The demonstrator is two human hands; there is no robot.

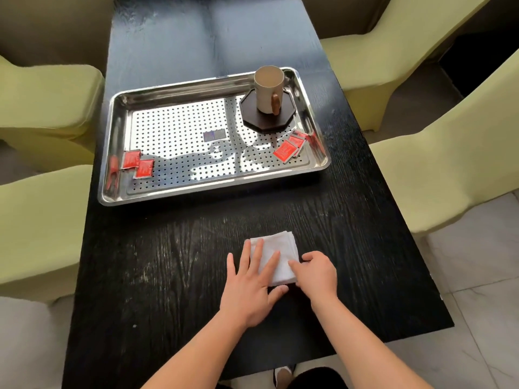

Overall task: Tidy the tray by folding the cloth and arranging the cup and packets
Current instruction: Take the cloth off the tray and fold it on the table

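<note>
A small white cloth [280, 245], folded into a compact square, lies on the black table near its front edge. My left hand [252, 284] presses flat on the cloth's left part with straight fingers. My right hand [316, 272] pinches the cloth's right edge with curled fingers. Beyond them stands a steel tray [118, 192] with a perforated floor. A beige cup [268, 89] with a brown handle stands on a dark octagonal coaster [252, 116] in the tray's far right corner. Two red packets [137, 164] lie at the tray's left, a few more red packets [289, 148] at its right.
The black wooden table [168, 262] runs away from me, with yellow-green chairs [42, 220] on both sides. Pale floor tiles [477, 318] show at the lower right. A shoe [283, 374] peeks out under the table's front edge.
</note>
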